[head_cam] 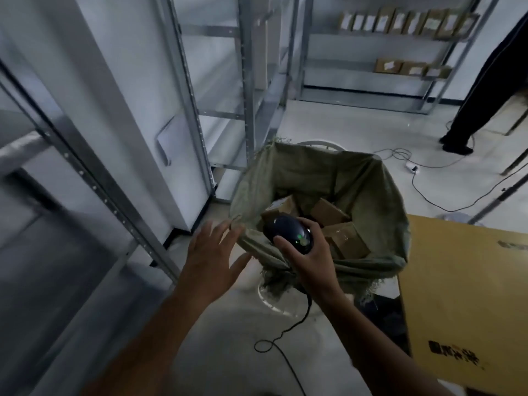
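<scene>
My right hand [310,260] grips a black handheld scanner [288,232] with a green light on it; its black cable [288,328] trails down to the floor. The scanner is held over the near rim of an open green woven sack [323,172]. Several brown cardboard parcels [341,238] lie inside the sack. My left hand [213,258] is spread open, fingers straight, just left of the sack's rim, with its fingertips at the edge of the fabric.
Metal shelving [248,90] stands at the left and back; a far rack holds several cardboard boxes [408,21]. A large yellow-brown carton [468,304] sits at the right. Another person's dark legs [483,90] stand at the far right. White cables and a power strip [411,167] lie on the floor.
</scene>
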Motion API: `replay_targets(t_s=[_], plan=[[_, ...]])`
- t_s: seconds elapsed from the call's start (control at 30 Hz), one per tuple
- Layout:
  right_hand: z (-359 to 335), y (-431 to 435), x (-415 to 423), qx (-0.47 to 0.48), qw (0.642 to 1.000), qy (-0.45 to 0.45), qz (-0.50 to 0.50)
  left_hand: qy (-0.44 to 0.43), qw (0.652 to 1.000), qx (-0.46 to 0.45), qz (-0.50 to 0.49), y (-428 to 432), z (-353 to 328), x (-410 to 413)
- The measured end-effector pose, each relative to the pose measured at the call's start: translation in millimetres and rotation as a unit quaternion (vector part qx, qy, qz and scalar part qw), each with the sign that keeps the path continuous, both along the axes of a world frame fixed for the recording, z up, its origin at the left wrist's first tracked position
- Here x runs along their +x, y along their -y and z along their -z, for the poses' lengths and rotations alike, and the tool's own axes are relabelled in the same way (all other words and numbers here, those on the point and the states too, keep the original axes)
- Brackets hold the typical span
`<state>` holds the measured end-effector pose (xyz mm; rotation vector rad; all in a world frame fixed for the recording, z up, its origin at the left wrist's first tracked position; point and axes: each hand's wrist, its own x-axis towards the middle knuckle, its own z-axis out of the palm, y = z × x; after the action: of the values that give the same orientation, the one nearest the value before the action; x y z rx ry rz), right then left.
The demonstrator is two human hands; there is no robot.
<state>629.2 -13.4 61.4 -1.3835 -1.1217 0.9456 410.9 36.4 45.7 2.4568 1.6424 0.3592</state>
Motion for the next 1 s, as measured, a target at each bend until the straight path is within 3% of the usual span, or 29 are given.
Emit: replay_targets(t_s=[0.27, 0.43, 0.77, 1.0], plan=[[-10.8, 21.7, -83.7, 0.023, 0.997, 0.039, -0.061, 0.003, 0.993, 0.012, -0.117, 68.2, -15.3, -84.0], [-17.7, 58.0, -162.1, 0.036, 0.985, 0.065, -0.155, 0.037, 0.974, 0.009, -0.223, 152.1, -25.3, -156.0], [-34.0, 152.0, -297.5, 0.105, 0.945, 0.084, -0.299, 0.067, 0.922, 0.053, -0.377, 313.7, -45.0, -268.4], [-48.1, 231.8, -375.1, 0.155, 0.901, 0.062, -0.401, 0.042, 0.881, 0.063, -0.467, 413.0, -51.8, -318.5]])
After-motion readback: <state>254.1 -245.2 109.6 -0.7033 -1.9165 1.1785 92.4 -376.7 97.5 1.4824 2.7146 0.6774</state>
